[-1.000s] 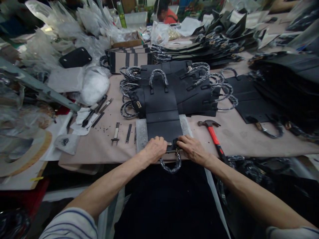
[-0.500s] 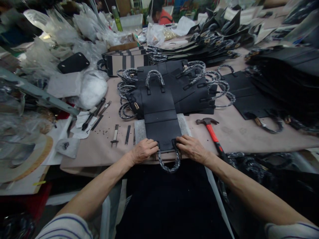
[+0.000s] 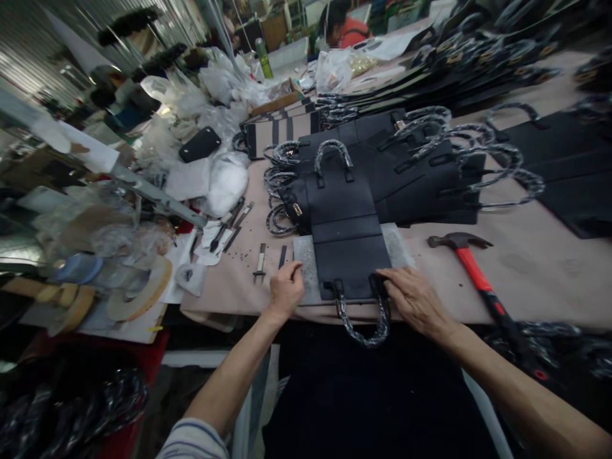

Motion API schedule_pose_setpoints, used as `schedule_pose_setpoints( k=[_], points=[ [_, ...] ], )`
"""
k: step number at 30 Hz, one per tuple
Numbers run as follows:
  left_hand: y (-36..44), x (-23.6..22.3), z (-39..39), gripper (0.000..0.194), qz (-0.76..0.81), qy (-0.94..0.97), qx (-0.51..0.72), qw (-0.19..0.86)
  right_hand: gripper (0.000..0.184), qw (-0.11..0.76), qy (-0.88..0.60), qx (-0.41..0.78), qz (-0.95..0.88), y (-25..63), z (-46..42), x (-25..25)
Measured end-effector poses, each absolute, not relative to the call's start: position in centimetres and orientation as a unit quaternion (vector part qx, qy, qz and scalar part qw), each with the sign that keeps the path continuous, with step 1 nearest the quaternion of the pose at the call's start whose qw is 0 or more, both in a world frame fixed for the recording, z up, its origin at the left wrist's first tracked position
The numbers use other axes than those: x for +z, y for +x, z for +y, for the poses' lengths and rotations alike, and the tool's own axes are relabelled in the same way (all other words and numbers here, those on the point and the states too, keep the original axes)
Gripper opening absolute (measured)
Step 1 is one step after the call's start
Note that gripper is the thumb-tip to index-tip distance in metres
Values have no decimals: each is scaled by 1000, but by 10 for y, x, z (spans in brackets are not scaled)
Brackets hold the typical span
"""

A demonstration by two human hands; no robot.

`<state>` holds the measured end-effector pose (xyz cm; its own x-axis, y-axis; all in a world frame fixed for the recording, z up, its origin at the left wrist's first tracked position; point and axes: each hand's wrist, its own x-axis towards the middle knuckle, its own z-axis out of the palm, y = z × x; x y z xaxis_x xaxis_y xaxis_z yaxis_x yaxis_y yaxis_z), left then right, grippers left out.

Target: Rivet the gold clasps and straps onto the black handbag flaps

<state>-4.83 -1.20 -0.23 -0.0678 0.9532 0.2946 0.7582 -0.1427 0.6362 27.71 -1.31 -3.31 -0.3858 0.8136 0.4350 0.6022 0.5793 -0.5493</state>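
A black bag panel (image 3: 351, 252) lies flat on a grey slab (image 3: 306, 271) at the table's near edge. Its plastic-wrapped handle (image 3: 367, 328) hangs over the edge towards me. My right hand (image 3: 415, 299) rests flat on the panel's near right corner, fingers stretched to the handle's right tab. My left hand (image 3: 285, 290) is off the bag at the slab's left edge. Its fingers are curled close together at a thin metal tool (image 3: 292, 256); whether they grip it is hidden.
A red-handled hammer (image 3: 473, 268) lies right of the slab. Two punch tools (image 3: 261, 261) lie to the left. Stacked black bags (image 3: 406, 166) with wrapped handles fill the table behind. Plastic bags and clutter (image 3: 143, 210) crowd the left. A person in red (image 3: 342, 29) sits far back.
My left hand has left the bag's handle and moved left to the slab's edge by the tools. The right hand stays on the bag. My view has swung left.
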Motion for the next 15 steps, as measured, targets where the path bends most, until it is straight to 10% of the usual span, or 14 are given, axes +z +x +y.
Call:
schedule_pose_setpoints(
  k=[15],
  points=[
    [-105,9,52,18,807,551,-10,211,28,402,-517,95,-750,255,1,-58]
  ],
)
